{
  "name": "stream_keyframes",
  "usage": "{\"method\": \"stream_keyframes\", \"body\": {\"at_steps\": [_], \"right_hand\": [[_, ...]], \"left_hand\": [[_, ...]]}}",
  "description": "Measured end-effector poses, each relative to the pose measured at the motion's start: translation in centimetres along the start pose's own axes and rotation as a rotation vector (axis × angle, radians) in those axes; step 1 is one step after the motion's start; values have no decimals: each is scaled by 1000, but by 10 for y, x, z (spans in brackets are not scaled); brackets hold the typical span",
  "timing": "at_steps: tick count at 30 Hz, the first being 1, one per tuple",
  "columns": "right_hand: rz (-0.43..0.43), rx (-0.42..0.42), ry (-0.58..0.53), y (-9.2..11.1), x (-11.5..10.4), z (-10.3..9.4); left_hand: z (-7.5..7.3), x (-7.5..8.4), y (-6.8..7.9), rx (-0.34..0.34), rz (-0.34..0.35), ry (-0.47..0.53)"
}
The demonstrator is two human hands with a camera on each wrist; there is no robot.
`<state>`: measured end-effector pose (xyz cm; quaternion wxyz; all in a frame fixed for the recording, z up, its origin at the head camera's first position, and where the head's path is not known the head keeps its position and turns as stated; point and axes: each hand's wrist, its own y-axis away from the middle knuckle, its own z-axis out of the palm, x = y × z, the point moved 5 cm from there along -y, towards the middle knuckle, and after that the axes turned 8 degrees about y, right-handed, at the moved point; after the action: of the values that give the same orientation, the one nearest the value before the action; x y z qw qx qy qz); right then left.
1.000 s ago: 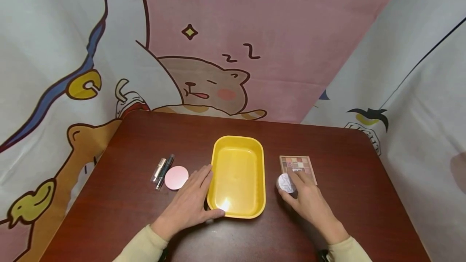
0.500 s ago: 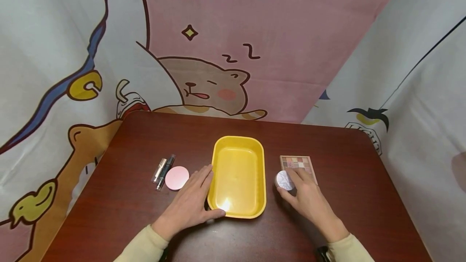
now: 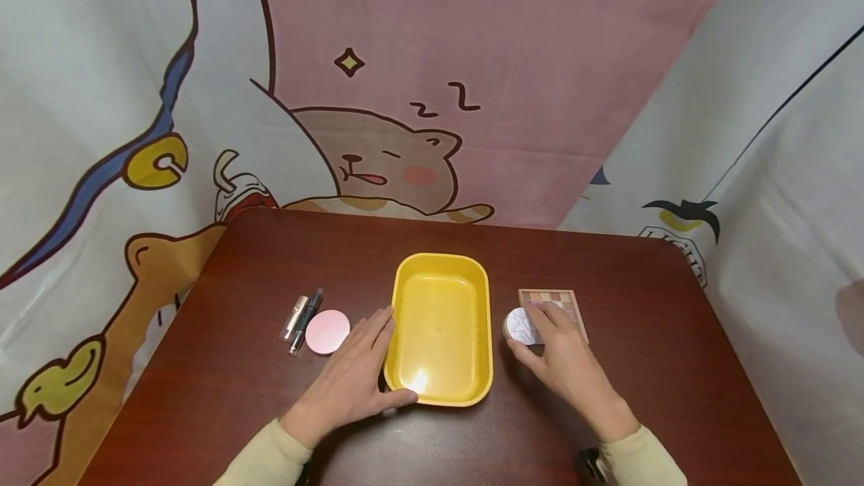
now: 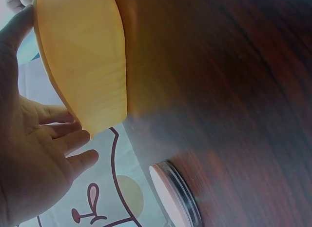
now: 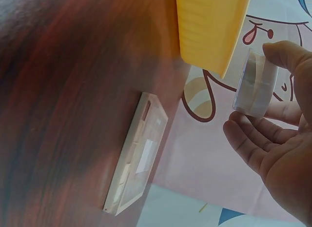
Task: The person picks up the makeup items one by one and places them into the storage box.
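Note:
My right hand [image 3: 570,362] pinches a small round jar [image 3: 522,326] with a white marbled lid between thumb and fingers. In the right wrist view the jar [image 5: 256,84] is tilted on its side and held above the tabletop. Behind that hand lies an eyeshadow palette [image 3: 575,306], partly covered by the fingers. My left hand [image 3: 351,381] rests against the near left corner of a yellow tray [image 3: 388,343], fingers along its left side and thumb at the near rim. Just beyond the left fingers lies a round pink compact [image 3: 327,332].
Left of the compact lie a dark pen-like cosmetic tube [image 3: 307,319] and a shorter tube with a pinkish metallic end [image 3: 295,315]. Everything stands on a dark brown table [image 3: 641,306]. A cartoon-printed cloth [image 3: 540,96] hangs behind the far table edge.
My right hand has moved slightly left and away from me with the jar, now covering more of the palette's middle. The left hand and tray have stayed put.

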<state>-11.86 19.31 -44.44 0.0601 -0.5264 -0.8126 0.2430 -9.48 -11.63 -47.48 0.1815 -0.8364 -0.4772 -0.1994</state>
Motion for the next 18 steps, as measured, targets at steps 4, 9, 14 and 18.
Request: {"method": "stream_keyframes", "body": {"at_steps": [4, 9, 14, 18], "right_hand": [[0, 5, 3, -5, -3, -2], [13, 13, -7, -9, -6, -1], [20, 21, -23, -13, -10, 1], [11, 31, -32, -16, -12, 3]], "left_hand": [[0, 1, 0, 0, -1, -12], [0, 1, 0, 1, -2, -13], [1, 1, 0, -1, -2, -11], [1, 0, 1, -1, -5, -9]]}}
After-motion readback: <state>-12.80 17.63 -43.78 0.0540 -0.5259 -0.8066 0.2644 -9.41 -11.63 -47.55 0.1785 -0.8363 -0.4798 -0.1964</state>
